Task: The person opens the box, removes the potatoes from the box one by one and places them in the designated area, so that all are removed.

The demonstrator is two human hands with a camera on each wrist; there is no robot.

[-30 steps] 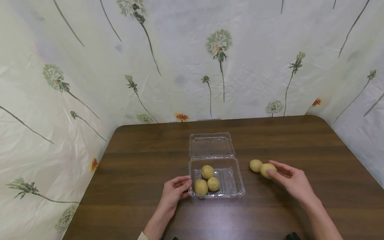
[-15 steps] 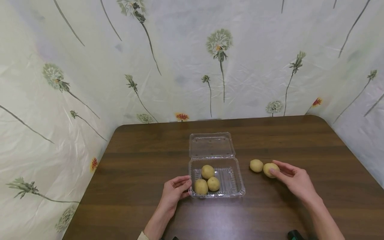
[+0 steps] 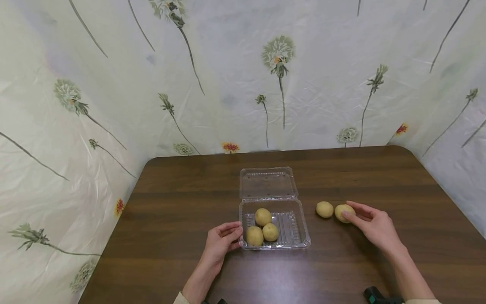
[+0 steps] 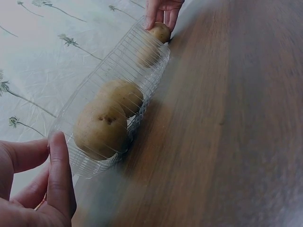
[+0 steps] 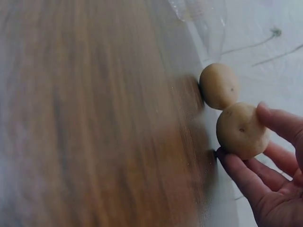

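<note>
A clear plastic clamshell container (image 3: 292,228) stands on the table with its lid (image 3: 267,183) laid back. Three potatoes (image 3: 255,236) sit in its left part. My left hand (image 3: 222,242) pinches the container's left rim between thumb and fingers; the left wrist view shows the thumb and fingertips right at that rim (image 4: 56,126). To the right of the container my right hand (image 3: 376,228) holds a potato (image 5: 242,131) between thumb and fingers, low over the table. Another potato (image 3: 324,210) lies just left of the held one, with a narrow gap in the head view.
The dark wooden table (image 3: 182,190) has its far edge against a pale curtain (image 3: 228,84) printed with dandelions, which also hangs on both sides. A black device (image 3: 373,294) shows at the right wrist, near the bottom of the head view.
My right hand has shifted slightly to the right with the potato, widening the space from the other loose potato. The left hand and the container have stayed in place.
</note>
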